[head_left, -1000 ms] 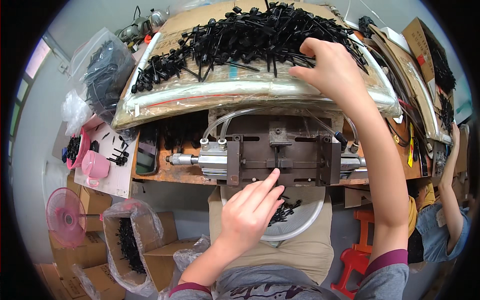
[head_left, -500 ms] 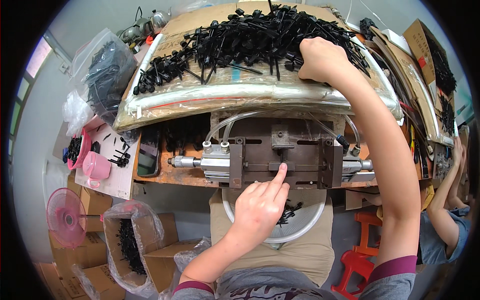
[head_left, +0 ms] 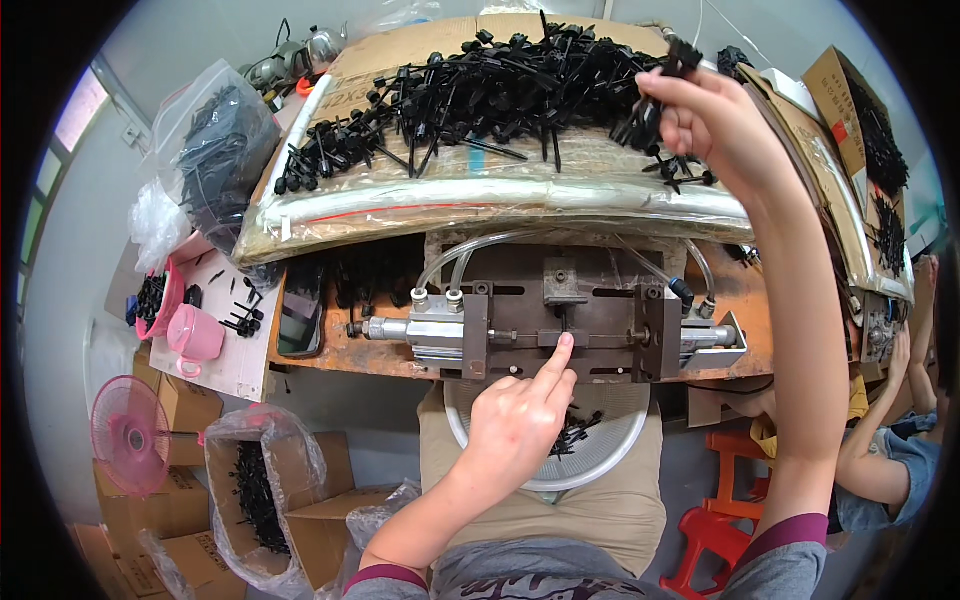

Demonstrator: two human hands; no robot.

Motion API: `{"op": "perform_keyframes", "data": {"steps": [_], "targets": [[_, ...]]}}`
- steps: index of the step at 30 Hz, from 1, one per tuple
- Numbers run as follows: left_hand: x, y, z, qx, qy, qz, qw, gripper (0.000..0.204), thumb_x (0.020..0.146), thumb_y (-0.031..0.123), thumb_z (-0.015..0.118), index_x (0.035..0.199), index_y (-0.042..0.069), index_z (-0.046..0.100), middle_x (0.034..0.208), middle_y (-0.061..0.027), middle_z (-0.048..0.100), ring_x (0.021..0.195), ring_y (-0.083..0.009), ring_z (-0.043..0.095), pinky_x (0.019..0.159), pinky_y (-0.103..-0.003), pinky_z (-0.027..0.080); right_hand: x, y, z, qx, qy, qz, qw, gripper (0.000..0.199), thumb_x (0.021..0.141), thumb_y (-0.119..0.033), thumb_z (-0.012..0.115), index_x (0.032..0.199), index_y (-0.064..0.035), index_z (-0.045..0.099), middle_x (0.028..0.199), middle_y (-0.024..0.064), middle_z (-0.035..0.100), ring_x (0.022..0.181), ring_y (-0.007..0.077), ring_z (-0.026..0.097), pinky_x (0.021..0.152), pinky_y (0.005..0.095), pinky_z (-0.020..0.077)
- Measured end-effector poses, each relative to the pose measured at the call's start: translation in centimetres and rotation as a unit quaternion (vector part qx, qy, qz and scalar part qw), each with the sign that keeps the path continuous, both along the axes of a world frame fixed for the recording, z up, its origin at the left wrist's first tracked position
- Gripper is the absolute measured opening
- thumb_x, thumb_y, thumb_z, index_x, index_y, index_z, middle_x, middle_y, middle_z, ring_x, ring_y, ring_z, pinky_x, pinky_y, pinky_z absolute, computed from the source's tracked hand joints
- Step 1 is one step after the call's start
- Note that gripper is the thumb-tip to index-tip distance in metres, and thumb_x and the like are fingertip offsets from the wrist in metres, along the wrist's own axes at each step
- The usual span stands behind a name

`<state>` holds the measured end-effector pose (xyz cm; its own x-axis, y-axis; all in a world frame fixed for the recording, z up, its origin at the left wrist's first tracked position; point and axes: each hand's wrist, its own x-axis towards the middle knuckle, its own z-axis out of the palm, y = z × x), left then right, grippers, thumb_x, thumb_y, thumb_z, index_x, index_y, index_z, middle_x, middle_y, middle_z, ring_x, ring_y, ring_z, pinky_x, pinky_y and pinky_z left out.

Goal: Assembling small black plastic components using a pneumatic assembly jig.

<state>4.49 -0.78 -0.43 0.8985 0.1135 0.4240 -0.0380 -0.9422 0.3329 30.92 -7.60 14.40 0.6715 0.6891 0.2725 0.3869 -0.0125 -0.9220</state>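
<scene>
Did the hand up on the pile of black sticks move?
Yes. The right hand lifted off the pile, clutching black parts, and moved rightward.

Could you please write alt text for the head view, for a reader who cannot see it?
The person's left hand points its index finger at a metal pneumatic press fixture on a workbench, while the right hand lifts a few black plastic ties from a large pile on cardboard above.

A clear plastic bag of black parts (head_left: 212, 150) sits off the counter's upper left corner; brown cardboard boxes (head_left: 185, 420) stand on the floor below its left edge, one open box (head_left: 325, 520) beside a clear bag (head_left: 245, 480); another brown carton (head_left: 860, 120) sits upper right.
</scene>
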Motion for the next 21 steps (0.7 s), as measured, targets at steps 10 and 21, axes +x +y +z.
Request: {"op": "perform_keyframes", "data": {"steps": [10, 21], "targets": [[-0.8, 0.4, 2.8, -0.210, -0.199, -0.049, 0.956, 0.044, 0.070, 0.001, 0.080, 0.112, -0.001, 0.068, 0.105, -0.0145, 0.069, 0.085, -0.0248, 0.069, 0.071, -0.032, 0.057, -12.5, -5.4, -7.1, -0.063, 0.341, 0.125, 0.930, 0.018, 0.091, -0.018, 0.069, 0.097, -0.0029, 0.061, 0.076, 0.0017, 0.064, 0.051, 0.0066, 0.057, 0.046, 0.0200, 0.0427], [-1.2, 0.0, -0.3, -0.075, -0.102, 0.006, 0.992, 0.030, 0.064, 0.002, 0.077, 0.094, 0.004, 0.071, 0.113, -0.0087, 0.069, 0.086, -0.0223, 0.068, 0.073, -0.032, 0.055, -13.7, -9.1, -10.0, -0.003, 0.306, 0.042, 0.951, 0.016, 0.091, -0.011, 0.068, 0.097, 0.0018, 0.061, 0.084, 0.0103, 0.067, 0.051, 0.0096, 0.058, 0.045, 0.0204, 0.0431]]}}
